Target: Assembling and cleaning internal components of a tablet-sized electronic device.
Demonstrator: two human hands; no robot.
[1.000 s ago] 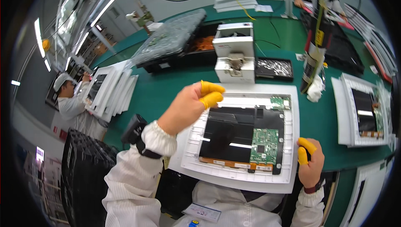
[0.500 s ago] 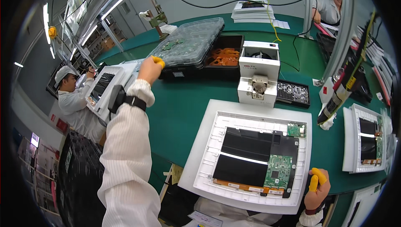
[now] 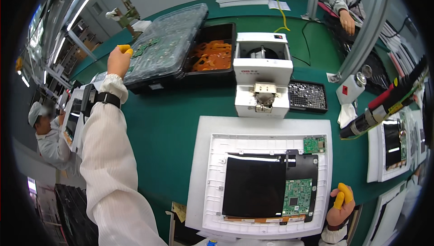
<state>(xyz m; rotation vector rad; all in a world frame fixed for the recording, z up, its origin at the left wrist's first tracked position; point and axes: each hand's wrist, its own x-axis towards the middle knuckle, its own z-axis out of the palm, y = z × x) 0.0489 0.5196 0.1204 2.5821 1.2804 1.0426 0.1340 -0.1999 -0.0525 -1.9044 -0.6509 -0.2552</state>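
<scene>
Head view: left hand (image 3: 120, 62) beside clear tray (image 3: 178, 42), right hand (image 3: 342, 206) curled; cannot tell either's finger grip. Knocking could spill green boards (image 3: 150, 44).

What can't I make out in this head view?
In the head view:
Left hand: too small to tell whether its grip holds anything.
Left interior of black plastic bin: covered by clear plastic tray.
Underside of white plastic housing: hidden against white foam sheet.
</scene>
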